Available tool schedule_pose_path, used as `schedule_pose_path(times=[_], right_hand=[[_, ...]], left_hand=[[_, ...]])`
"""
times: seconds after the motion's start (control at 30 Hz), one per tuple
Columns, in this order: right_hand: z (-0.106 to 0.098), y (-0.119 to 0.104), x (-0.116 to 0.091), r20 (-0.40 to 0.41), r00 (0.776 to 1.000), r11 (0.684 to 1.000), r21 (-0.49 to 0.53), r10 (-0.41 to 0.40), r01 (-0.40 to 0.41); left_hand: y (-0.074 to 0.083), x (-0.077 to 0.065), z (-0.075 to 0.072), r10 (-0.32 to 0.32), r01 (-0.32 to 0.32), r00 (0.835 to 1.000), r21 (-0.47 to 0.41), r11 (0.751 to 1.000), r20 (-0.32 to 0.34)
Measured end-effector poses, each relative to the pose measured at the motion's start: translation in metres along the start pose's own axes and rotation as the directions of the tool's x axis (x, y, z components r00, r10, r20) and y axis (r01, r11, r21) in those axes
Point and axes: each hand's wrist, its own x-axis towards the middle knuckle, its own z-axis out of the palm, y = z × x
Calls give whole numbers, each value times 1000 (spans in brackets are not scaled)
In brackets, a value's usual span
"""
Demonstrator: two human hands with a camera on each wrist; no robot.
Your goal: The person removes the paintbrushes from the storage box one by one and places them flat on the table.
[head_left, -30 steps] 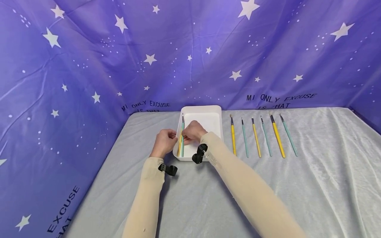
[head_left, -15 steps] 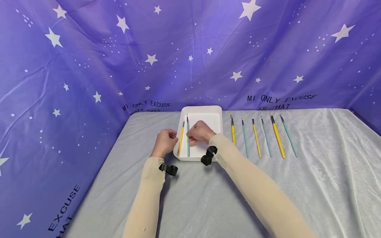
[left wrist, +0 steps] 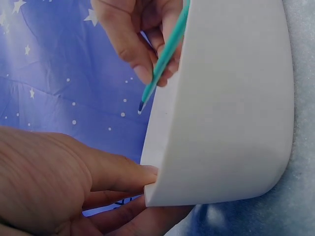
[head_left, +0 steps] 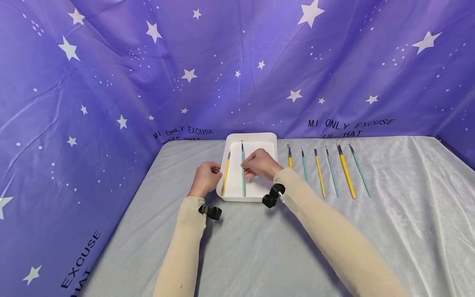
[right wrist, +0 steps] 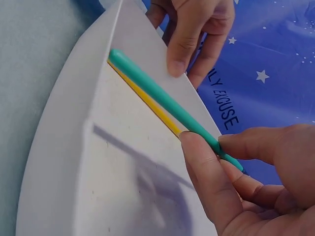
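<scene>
My right hand (head_left: 261,163) pinches a teal paintbrush (head_left: 243,181) between thumb and fingers above the white tray (head_left: 256,139), its bristle end pointing away. In the right wrist view the teal brush (right wrist: 162,101) slants across the tray, held near its bristle end by the right hand (right wrist: 256,182). A yellow paintbrush (head_left: 225,177) lies in the tray along the left wall. My left hand (head_left: 205,178) grips the tray's left rim; in the left wrist view its thumb presses that edge of the tray (left wrist: 226,108), while some fingers are hidden.
Right of the tray, several paintbrushes lie in a row on the grey cloth, among them a thick yellow brush (head_left: 346,171) and a teal brush (head_left: 360,170). A purple star-printed curtain (head_left: 237,66) hangs behind the table (head_left: 259,247) and along its left side.
My right hand has moved right with the teal paintbrush, from beside the yellow brush to nearer the tray's middle. The left hand stays at the rim.
</scene>
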Motion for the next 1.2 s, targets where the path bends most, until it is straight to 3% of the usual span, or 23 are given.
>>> schedule_pose_path(times=[0.8,1.2], right_hand=[[-38,6,-23,-66,998,998,-65,16,-20],[-56,14,-34,-48,999,996,-88,1,-5]], left_hand=[[0,0,0,0,0,1000,9,1000,-8],[0,0,1,-11,12,1000,10,1000,-10]])
